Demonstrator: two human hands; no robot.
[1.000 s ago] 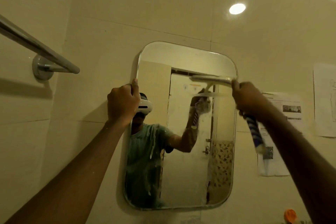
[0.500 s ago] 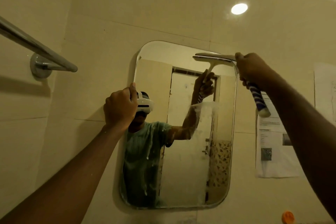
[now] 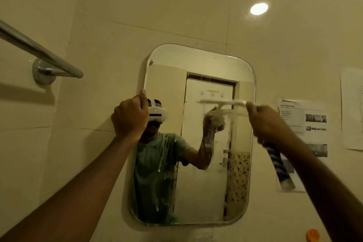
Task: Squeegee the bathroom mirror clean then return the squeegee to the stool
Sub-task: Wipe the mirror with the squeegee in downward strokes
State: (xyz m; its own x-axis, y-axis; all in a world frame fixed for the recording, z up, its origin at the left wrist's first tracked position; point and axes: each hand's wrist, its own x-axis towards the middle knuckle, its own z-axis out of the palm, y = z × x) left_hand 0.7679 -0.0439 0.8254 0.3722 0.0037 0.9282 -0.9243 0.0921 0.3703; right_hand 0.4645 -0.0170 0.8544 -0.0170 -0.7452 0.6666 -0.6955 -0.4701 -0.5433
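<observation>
A rounded rectangular mirror (image 3: 198,61) hangs on the beige tiled wall, with soapy streaks and drips over its lower and right parts. My left hand (image 3: 129,118) grips the mirror's left edge, thumb up along the rim. My right hand (image 3: 269,124) holds the squeegee (image 3: 222,102) by its blue-and-white striped handle, which sticks out below the fist. The white blade lies flat across the right half of the glass, about a third of the way down. The stool is not in view.
A chrome towel bar (image 3: 39,53) juts from the wall at the upper left. Printed paper sheets (image 3: 306,124) are stuck to the wall right of the mirror, another (image 3: 351,110) at the far right edge. An orange object (image 3: 313,235) sits at the bottom right.
The squeegee rose to the mirror's top right edge, then came back down the glass to about a third of the way. My left hand stayed on the mirror's left edge.
</observation>
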